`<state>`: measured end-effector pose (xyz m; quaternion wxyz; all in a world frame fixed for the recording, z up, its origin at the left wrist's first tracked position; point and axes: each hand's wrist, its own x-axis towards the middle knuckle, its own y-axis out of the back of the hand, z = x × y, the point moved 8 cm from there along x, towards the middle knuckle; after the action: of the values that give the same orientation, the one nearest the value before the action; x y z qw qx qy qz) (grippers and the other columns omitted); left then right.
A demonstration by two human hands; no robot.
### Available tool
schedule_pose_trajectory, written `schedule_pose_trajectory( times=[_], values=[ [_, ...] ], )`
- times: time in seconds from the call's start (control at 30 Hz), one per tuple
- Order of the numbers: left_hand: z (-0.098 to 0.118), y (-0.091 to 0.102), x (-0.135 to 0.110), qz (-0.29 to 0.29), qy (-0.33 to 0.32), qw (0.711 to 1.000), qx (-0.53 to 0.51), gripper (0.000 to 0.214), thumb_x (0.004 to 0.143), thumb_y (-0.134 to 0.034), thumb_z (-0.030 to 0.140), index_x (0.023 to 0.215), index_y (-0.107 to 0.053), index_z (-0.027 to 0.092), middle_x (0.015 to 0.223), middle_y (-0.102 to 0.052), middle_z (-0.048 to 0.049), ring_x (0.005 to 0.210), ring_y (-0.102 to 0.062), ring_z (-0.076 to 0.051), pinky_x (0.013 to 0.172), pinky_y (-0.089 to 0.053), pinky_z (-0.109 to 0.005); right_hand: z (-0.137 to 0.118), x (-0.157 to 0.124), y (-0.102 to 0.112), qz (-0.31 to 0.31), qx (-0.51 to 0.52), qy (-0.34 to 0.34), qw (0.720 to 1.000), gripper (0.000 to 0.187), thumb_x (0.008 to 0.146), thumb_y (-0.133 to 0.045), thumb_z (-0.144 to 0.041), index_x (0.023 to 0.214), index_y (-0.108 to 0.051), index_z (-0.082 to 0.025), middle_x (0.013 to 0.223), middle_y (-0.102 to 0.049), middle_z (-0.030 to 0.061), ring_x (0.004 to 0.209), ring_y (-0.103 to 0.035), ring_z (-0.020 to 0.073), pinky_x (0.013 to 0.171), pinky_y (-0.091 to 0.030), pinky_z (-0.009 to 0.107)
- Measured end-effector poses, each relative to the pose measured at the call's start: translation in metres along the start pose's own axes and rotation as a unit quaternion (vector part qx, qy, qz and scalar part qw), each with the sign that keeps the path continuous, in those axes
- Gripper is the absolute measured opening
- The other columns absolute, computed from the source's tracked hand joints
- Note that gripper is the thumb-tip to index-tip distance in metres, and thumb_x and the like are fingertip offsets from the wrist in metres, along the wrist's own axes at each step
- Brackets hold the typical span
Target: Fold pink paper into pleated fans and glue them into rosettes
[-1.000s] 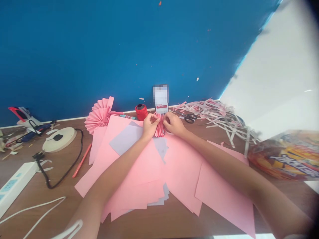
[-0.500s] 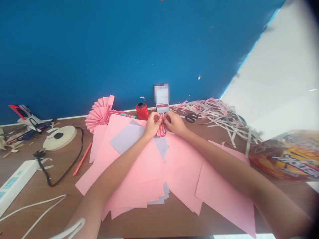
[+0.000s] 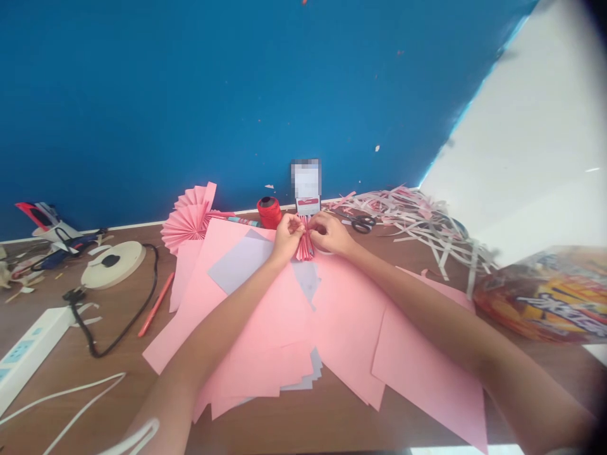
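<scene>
Both my hands meet at the far middle of the brown table. My left hand and my right hand are closed, each pinching one side of a small pleated pink paper fan that stands upright between them. Under my forearms lie several loose pink paper sheets and a pale lilac sheet. A red spool of thread stands just beyond my left hand. Two finished pink paper fans lie to the left by the wall.
Black scissors and a heap of paper strips lie at the back right. A colourful plastic bag sits at the right. On the left are a tape roll, a red pencil, a black cable, a white power strip and a glue gun.
My fingers have shifted slightly on the top of the pleated fan, pressing it closer together; the hands and the fan stay in the same place.
</scene>
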<state>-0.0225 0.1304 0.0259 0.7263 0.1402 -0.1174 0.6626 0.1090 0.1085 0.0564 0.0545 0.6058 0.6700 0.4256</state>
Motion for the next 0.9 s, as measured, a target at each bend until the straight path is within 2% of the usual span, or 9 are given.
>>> schedule_pose_trajectory(
  times=[0.1,0.37,0.53,0.67,0.8,0.9],
  values=[
    [-0.001,0.001,0.000,0.008,0.003,1.000,-0.001,0.015,0.077,-0.061,0.015,0.086,-0.049,0.020,0.084,-0.056,0.0003,0.078,-0.056,-0.012,0.077,-0.047,-0.028,-0.001,-0.001,0.001,0.011,-0.010,0.003,1.000,0.012,0.077,-0.059,-0.029,0.077,-0.065,-0.019,0.087,-0.064,0.0055,0.080,-0.057,0.0192,0.074,-0.046,0.031],
    [0.001,0.001,0.000,0.013,-0.002,1.000,-0.006,0.016,0.076,-0.061,0.014,0.086,-0.050,0.020,0.084,-0.055,0.0002,0.078,-0.057,-0.013,0.077,-0.047,-0.028,-0.002,0.003,0.005,-0.005,-0.033,0.006,0.999,0.006,0.073,-0.055,-0.018,0.071,-0.061,-0.018,0.077,-0.063,0.0040,0.070,-0.056,0.0166,0.067,-0.042,0.028],
    [0.002,0.001,0.001,0.008,-0.008,1.000,0.015,0.014,0.075,-0.061,0.014,0.083,-0.050,0.020,0.083,-0.055,0.0000,0.080,-0.056,-0.013,0.079,-0.045,-0.028,-0.009,0.001,0.010,-0.004,-0.163,-0.007,0.987,0.005,0.074,-0.055,-0.020,0.074,-0.059,-0.018,0.085,-0.064,0.0094,0.076,-0.055,0.0211,0.061,-0.037,0.030],
    [0.001,0.001,0.001,0.012,-0.015,1.000,0.021,0.014,0.076,-0.060,0.014,0.084,-0.050,0.020,0.085,-0.056,-0.0007,0.081,-0.056,-0.013,0.080,-0.045,-0.028,-0.017,-0.001,0.009,-0.022,-0.242,0.009,0.970,0.013,0.075,-0.053,-0.019,0.085,-0.062,-0.015,0.095,-0.063,0.0155,0.085,-0.056,0.0257,0.060,-0.035,0.031],
    [0.002,0.001,0.001,0.013,-0.017,0.999,0.030,0.013,0.077,-0.059,0.014,0.084,-0.051,0.019,0.086,-0.055,-0.0008,0.082,-0.056,-0.013,0.080,-0.045,-0.027,-0.016,0.001,0.015,-0.009,-0.215,-0.004,0.977,0.010,0.073,-0.054,-0.018,0.079,-0.061,-0.015,0.089,-0.065,0.0137,0.080,-0.057,0.0238,0.060,-0.036,0.030],
    [0.003,0.000,0.000,0.011,-0.011,1.000,0.025,0.014,0.077,-0.059,0.013,0.084,-0.050,0.019,0.085,-0.055,-0.0001,0.080,-0.056,-0.012,0.079,-0.045,-0.026,-0.006,0.005,0.019,0.004,-0.097,-0.056,0.994,0.004,0.070,-0.055,-0.019,0.067,-0.058,-0.017,0.072,-0.065,0.0059,0.068,-0.057,0.0182,0.062,-0.039,0.028]
  ],
)
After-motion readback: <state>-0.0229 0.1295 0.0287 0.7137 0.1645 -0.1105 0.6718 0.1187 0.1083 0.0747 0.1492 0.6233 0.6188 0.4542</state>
